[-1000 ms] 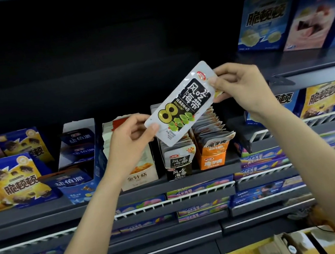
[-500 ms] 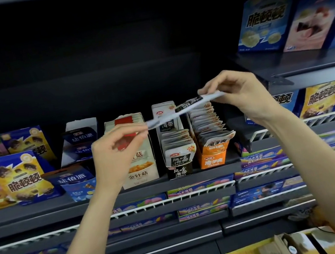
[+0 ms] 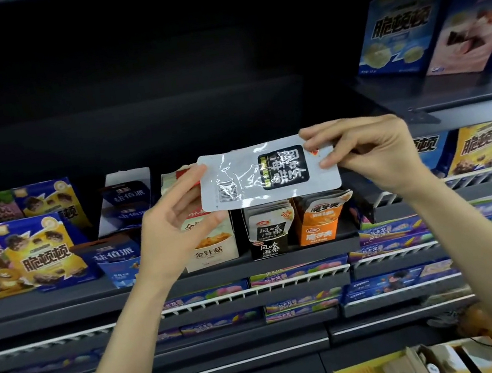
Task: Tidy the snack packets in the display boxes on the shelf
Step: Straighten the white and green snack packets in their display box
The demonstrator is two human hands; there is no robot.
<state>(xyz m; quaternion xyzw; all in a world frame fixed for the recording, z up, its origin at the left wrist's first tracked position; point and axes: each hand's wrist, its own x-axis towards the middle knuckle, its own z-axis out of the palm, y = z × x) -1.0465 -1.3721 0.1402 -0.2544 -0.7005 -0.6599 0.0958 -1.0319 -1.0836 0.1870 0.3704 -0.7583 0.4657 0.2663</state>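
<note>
Packet [image 3: 268, 171] sits mid-frame, held flat by its ends: left hand [image 3: 176, 227] pinching the left edge, right hand [image 3: 363, 153] the right, probably to line it up for the black box [image 3: 268, 242] just below.

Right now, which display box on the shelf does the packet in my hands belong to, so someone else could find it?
On the dark middle shelf, three small display boxes stand side by side below the held silver packet. It is the middle box, between the cream box and the orange box. It alone has a black front with white characters.
</note>
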